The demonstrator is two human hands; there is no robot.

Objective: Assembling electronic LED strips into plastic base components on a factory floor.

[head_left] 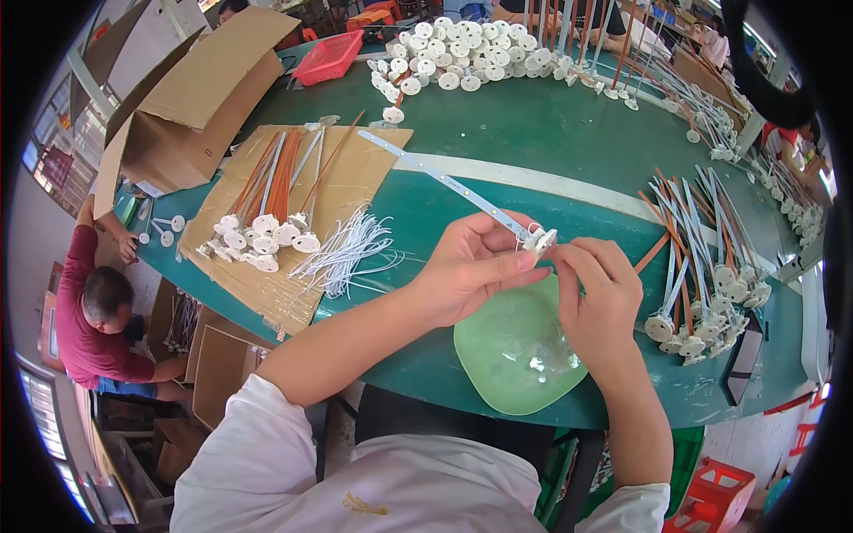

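My left hand is closed around the base end of an LED strip, a narrow white board with small yellowish lights that points away to the upper left. At that end sits a round white cap, pinched by the left thumb and fingers. My right hand meets the cap from the right, its thumb and fingertips pressed together; what they pinch is too small to make out. Below both hands is a light green bowl with small shiny pieces in it.
Left, a flat cardboard sheet carries capped strips and white wires. More capped strips lie right, near a dark block. White caps pile up at the back. A cardboard box and another person are left.
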